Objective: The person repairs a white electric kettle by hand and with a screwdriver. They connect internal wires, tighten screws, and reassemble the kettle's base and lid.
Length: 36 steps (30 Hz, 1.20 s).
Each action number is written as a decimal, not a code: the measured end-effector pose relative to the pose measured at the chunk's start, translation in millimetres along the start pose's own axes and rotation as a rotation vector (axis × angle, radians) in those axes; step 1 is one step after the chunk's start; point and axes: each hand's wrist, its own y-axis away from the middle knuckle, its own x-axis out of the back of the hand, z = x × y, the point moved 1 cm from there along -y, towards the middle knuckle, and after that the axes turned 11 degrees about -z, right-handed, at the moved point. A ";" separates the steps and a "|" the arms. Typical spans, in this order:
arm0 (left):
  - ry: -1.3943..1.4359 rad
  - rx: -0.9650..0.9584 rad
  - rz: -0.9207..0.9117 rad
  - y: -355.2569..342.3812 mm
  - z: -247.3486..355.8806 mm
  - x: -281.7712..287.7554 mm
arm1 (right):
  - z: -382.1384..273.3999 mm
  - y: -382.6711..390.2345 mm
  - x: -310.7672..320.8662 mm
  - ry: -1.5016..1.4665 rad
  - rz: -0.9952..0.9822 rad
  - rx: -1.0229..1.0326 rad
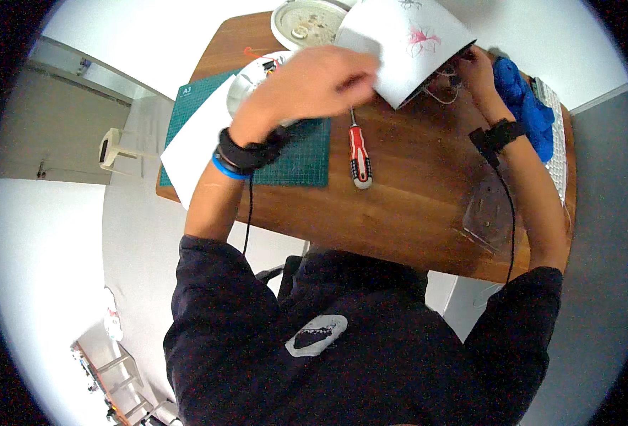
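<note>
A white panel with printed flowers stands tilted at the table's far side, its dark edge facing right. Thin wires hang out beneath that edge. My right hand is at the edge, fingers bent around something that is partly hidden there. Smeared by motion, my left hand passes over a white round part, with its fingertips close to the panel's left side. Whether it grips anything cannot be seen. Below the panel lies a red and white screwdriver, its shaft pointing away from me.
A green cutting mat and a white sheet lie on the left. A round, stained white dish sits at the back. On the right are blue cloth, a white keyboard and a clear plastic piece. Cords trail from both wristbands.
</note>
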 end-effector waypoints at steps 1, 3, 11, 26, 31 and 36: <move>-0.020 0.136 -0.035 13.2 -9.0 2.2 | -2.9 1.6 -1.7 -0.075 -0.033 0.004; -0.058 0.195 -0.021 28.3 -20.3 1.0 | -6.6 2.6 8.4 -0.037 -0.066 0.026; -0.095 0.141 -0.124 43.0 -33.1 -46.4 | -36.6 37.6 56.7 0.304 -0.027 0.076; -0.072 -0.073 -0.219 -10.5 49.7 -56.6 | -140.4 210.6 160.0 0.336 -1.013 -0.034; -0.043 -0.172 -0.284 -31.4 65.4 -58.6 | -145.8 217.6 119.9 0.369 -0.991 0.064; -0.061 -0.226 -0.241 -42.8 76.6 -44.1 | -112.5 211.6 119.5 0.305 -1.074 0.041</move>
